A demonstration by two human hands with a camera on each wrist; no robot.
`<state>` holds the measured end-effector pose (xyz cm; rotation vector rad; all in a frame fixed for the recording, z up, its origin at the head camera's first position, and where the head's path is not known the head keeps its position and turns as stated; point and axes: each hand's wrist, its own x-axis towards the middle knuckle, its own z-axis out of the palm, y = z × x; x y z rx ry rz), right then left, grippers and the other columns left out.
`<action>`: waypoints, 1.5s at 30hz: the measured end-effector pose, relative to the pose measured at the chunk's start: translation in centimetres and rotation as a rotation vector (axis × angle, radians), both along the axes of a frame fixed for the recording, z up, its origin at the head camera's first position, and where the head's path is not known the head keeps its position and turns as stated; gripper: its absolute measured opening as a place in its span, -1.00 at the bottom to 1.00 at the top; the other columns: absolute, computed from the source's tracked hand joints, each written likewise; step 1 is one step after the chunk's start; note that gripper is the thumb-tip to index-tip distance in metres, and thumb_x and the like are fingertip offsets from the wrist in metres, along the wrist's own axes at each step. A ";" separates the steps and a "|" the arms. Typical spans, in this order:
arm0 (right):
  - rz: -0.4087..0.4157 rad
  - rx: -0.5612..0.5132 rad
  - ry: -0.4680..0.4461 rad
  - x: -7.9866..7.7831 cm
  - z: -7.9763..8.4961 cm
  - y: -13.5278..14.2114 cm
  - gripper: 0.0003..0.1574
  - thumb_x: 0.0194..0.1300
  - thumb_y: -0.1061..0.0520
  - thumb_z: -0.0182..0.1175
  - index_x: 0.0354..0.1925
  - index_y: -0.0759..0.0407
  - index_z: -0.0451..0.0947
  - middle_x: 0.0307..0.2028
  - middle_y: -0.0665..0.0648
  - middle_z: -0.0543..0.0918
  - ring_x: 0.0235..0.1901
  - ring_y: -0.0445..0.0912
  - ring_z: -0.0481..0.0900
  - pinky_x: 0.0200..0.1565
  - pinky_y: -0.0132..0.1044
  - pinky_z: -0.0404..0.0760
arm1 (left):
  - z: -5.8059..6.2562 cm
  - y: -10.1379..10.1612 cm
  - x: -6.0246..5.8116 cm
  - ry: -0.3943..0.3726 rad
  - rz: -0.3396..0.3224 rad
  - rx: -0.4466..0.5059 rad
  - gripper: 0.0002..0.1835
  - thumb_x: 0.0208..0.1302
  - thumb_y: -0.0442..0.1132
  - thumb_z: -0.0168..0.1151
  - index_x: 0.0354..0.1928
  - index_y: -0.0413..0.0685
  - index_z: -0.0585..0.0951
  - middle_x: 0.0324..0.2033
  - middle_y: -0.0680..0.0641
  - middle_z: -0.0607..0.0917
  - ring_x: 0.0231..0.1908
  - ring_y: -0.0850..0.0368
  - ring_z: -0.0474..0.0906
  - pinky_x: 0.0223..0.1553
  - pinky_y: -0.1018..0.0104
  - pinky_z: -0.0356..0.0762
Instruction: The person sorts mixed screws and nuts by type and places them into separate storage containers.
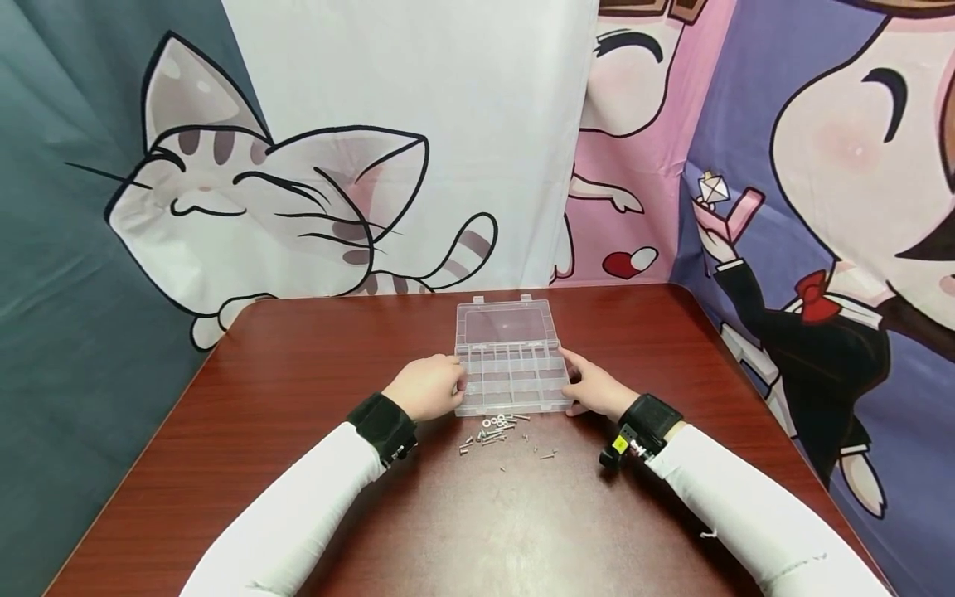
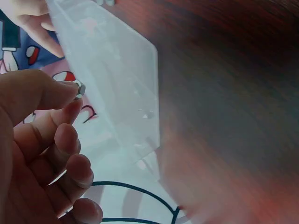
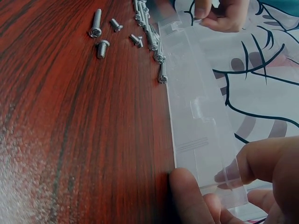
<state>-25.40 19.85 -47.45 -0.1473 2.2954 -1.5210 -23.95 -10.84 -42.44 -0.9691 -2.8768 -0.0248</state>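
Left hand (image 1: 425, 387) fingers pinch a small nut (image 2: 81, 90); right hand (image 1: 597, 388) fingers grip clear box (image 1: 511, 365) (open) by far edge of counter (image 1: 351, 340).

Clear colourless box (image 1: 512, 373), silvery screws (image 3: 152, 39), white sleeves (image 1: 298, 506), black wristbands (image 1: 383, 424), dark-streaked red-brown table (image 1: 477, 531), grey-striped cat print (image 1: 261, 220)

White sleeves (image 1: 298, 510), black wrist straps (image 1: 382, 423), yellow marking (image 1: 620, 444)
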 end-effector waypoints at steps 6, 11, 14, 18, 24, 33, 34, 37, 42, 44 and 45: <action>0.004 -0.018 0.005 0.2 0.0 0.0 0.06 0.22 0.42 0.05 0.57 0.11 -0.15 0.07 0.42 0.34 -0.23 0.06 0.54 -0.37 -0.11 0.69 | -0.4 -0.1 -0.2 -0.020 -0.029 -0.014 -0.81 0.15 -0.27 0.25 -0.58 0.12 0.54 -0.52 0.12 0.43 -0.47 0.17 0.41 -0.44 0.25 0.45; 0.009 -0.035 0.010 0.1 -0.1 0.0 0.07 0.21 0.43 0.05 0.57 0.11 -0.15 0.06 0.42 0.33 -0.29 0.03 0.54 -0.37 -0.09 0.69 | -0.7 -0.1 -0.4 -0.005 -0.043 -0.032 -0.79 0.17 -0.26 0.25 -0.58 0.14 0.52 -0.52 0.12 0.42 -0.48 0.19 0.40 -0.46 0.26 0.44; 0.012 -0.036 0.013 0.0 -0.2 0.0 0.07 0.21 0.43 0.05 0.57 0.10 -0.15 0.06 0.41 0.33 -0.31 0.02 0.53 -0.37 -0.10 0.69 | -0.9 -0.2 -0.6 0.005 -0.047 -0.035 -0.79 0.17 -0.27 0.25 -0.58 0.13 0.52 -0.53 0.12 0.42 -0.50 0.19 0.39 -0.46 0.26 0.43; 0.006 -0.035 0.012 0.0 -0.1 0.0 0.07 0.20 0.44 0.04 0.57 0.11 -0.14 0.05 0.41 0.34 -0.30 0.02 0.52 -0.37 -0.10 0.69 | -1.2 -0.2 -0.7 0.010 -0.047 -0.031 -0.79 0.19 -0.27 0.25 -0.57 0.13 0.53 -0.55 0.12 0.41 -0.52 0.20 0.38 -0.46 0.26 0.43; 0.000 -0.024 0.001 0.0 -0.2 0.0 0.07 0.21 0.43 0.04 0.57 0.10 -0.14 0.07 0.41 0.35 -0.23 0.05 0.53 -0.37 -0.12 0.69 | -1.1 -0.3 -0.5 0.006 -0.044 -0.008 -0.86 0.21 -0.23 0.26 -0.50 0.11 0.60 -0.52 0.11 0.47 -0.48 0.18 0.47 -0.43 0.22 0.49; 0.003 -0.033 0.009 0.2 -0.1 0.1 0.06 0.23 0.43 0.05 0.57 0.09 -0.15 0.07 0.43 0.33 -0.34 0.02 0.51 -0.39 -0.12 0.69 | -0.8 -0.3 0.6 0.029 -0.040 0.012 -0.94 0.28 -0.14 0.26 -0.30 0.10 0.67 -0.41 0.12 0.55 -0.41 0.17 0.54 -0.38 0.21 0.53; 0.004 -0.033 0.011 0.2 0.0 0.1 0.06 0.23 0.43 0.05 0.57 0.10 -0.15 0.07 0.43 0.33 -0.35 0.02 0.50 -0.39 -0.11 0.69 | -0.8 -0.3 0.8 0.034 -0.046 0.015 -0.91 0.29 -0.12 0.26 -0.24 0.09 0.68 -0.37 0.10 0.57 -0.37 0.16 0.56 -0.35 0.20 0.55; 0.008 -0.037 0.014 0.3 0.0 0.0 0.05 0.24 0.42 0.05 0.57 0.10 -0.15 0.07 0.43 0.32 -0.39 0.01 0.49 -0.39 -0.11 0.69 | -0.6 -0.4 1.7 0.052 -0.072 0.024 -0.72 0.30 -0.04 0.29 -0.03 0.04 0.67 -0.18 0.03 0.62 -0.16 0.08 0.59 -0.15 0.13 0.57; 0.012 -0.042 0.012 0.2 -0.1 0.0 0.06 0.23 0.42 0.04 0.57 0.12 -0.17 0.07 0.43 0.31 -0.40 0.00 0.48 -0.38 -0.10 0.69 | -0.6 -0.6 3.4 0.067 -0.115 0.057 -0.38 0.27 0.14 0.29 0.28 -0.01 0.51 0.19 -0.12 0.53 0.22 -0.07 0.43 0.24 0.02 0.35; 0.008 -0.037 0.004 0.2 -0.1 0.1 0.06 0.23 0.42 0.04 0.57 0.10 -0.16 0.07 0.43 0.31 -0.39 0.02 0.49 -0.37 -0.10 0.69 | -0.7 -0.6 4.1 0.066 -0.130 0.066 -0.31 0.27 0.20 0.26 0.33 0.00 0.46 0.27 -0.15 0.47 0.29 -0.10 0.36 0.31 0.01 0.26; 0.010 -0.035 0.004 0.1 -0.2 0.1 0.06 0.23 0.42 0.04 0.57 0.11 -0.17 0.08 0.43 0.30 -0.36 0.02 0.49 -0.37 -0.10 0.69 | -0.8 -0.6 4.3 0.065 -0.138 0.071 -0.30 0.26 0.21 0.25 0.34 -0.01 0.44 0.29 -0.16 0.45 0.31 -0.12 0.34 0.33 0.01 0.24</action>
